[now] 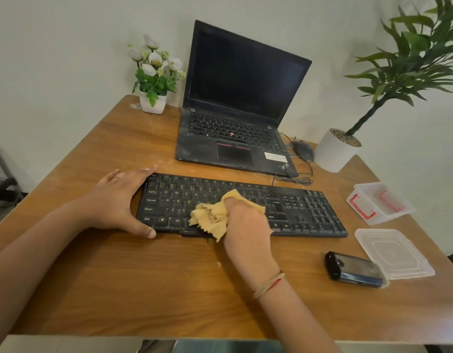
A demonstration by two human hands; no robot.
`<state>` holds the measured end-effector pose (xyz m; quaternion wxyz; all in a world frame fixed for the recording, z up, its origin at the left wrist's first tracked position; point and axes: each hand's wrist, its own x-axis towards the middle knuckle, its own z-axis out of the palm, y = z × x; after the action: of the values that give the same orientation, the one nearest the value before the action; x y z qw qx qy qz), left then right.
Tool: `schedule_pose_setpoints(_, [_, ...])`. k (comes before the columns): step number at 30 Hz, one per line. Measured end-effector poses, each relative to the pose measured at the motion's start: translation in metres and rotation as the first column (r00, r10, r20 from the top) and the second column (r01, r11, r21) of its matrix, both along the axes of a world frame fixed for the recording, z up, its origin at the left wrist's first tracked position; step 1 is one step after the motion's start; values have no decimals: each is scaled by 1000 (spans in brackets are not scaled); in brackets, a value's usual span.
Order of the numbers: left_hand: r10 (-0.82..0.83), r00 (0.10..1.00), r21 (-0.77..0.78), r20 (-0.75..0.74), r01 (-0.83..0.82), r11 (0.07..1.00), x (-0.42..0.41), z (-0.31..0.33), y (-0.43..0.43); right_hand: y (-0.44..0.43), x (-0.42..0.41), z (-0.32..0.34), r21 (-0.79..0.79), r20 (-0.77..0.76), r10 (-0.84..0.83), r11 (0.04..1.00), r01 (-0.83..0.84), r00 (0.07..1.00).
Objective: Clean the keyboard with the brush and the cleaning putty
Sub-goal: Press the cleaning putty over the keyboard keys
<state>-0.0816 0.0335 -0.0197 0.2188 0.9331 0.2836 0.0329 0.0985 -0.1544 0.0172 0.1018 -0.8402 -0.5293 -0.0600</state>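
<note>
Keyboard lies across worktop, in front of laptop. Left hand grips its left end, fingers on far corner, thumb on front edge. We reckon that stops it sliding. Right hand fingers bunched tight round yellow cloth, pressing middle keys. We read Ctrl, Shift, Caps Lock, Alt.

Black keyboard lies flat, keys facing up.

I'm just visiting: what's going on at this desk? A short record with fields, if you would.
left hand: grips the left end of the keyboard
right hand: holds a yellow cloth on the keys
surface: wooden table
behind: open laptop, screen dark
right side: clear box, lid, dark gadget
</note>
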Motion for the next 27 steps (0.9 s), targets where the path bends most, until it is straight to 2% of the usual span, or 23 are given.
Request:
schedule_pose_setpoints(2, [6,1000,-1,5,-6,1000,0,1,-1,-6,-14,3,12,-60,124,992,-123,990])
schedule_pose_setpoints(4, [4,1000,-5,10,-4,1000,-1,2,-2,-10,-18,13,-2,-203,208,977,-213,957])
schedule_pose_setpoints(6, [2,1000,-12,18,-1,1000,-1,3,-3,-7,2,21,41,-285,156,988,-151,946])
schedule_pose_setpoints(7, [1,1000,-14,19,-1,1000,-1,3,-3,-4,17,24,70,-249,76,996,-61,965])
schedule_pose_setpoints(9, [3,1000,-12,23,-3,1000,-1,3,-3,0,50,22,133,-58,-126,982,132,990])
schedule_pose_setpoints(11, [3,1000,-5,25,-3,1000,-1,2,-3,0,65,11,77,79,-212,975,206,974])
schedule_pose_setpoints(13, [0,1000,3,27,0,1000,-1,2,-1,-2,63,-3,-5,53,-182,983,183,982])
schedule_pose_setpoints(17, [-2,1000,20,19,2,1000,-1,3,-2,-8,40,-6,59,-32,-138,988,140,990])
schedule_pose_setpoints(21, [1,1000,27,6,-2,1000,-1,1,-4,-17,-9,-14,70,-2,51,996,-50,999])
schedule_pose_setpoints(23, [0,1000,24,23,-1,1000,-1,0,-3,-21,-15,-11,83,-86,128,989,-121,988])
schedule_pose_setpoints(25, [-4,1000,14,30,3,1000,-1,1,-3,-19,1,1,149,-231,117,985,-84,966])
schedule_pose_setpoints(27, [-2,1000,4,26,2,1000,-2,2,-3,-13,33,15,217,-212,-19,974,66,977])
